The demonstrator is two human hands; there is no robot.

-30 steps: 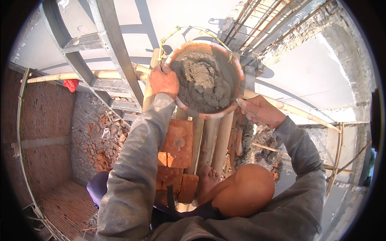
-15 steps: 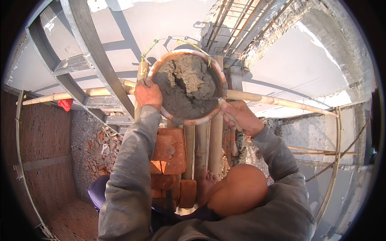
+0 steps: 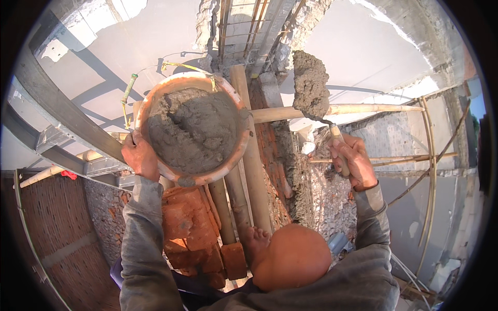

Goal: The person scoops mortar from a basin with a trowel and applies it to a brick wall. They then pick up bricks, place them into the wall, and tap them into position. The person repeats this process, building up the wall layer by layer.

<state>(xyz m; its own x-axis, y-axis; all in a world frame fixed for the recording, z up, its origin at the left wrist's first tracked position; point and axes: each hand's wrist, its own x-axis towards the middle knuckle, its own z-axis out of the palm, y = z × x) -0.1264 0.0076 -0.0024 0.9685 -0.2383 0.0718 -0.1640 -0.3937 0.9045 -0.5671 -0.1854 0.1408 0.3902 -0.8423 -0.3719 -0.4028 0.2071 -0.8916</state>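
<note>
The handle of a mason's trowel (image 3: 336, 135) is gripped by the right hand (image 3: 354, 161), with thumb and fingers closed around it. Just beyond that grip, a thick lump of wet mortar (image 3: 311, 85) is carried on the trowel, by which the blade is covered. Well to the left, the rim of a round bucket (image 3: 243, 129) is grasped by the left hand (image 3: 140, 156); how far the fingers are curled cannot be told. Grey mortar is held in the bucket, right beside this grip. Below the left grip, red bricks (image 3: 181, 212) are stacked beside bamboo poles (image 3: 254, 179). To its left, a metal ladder (image 3: 72, 122) is seen slanting. Farther beyond both grips, rusty rebar (image 3: 254, 23) is exposed by a grey wall (image 3: 371, 46).
</note>
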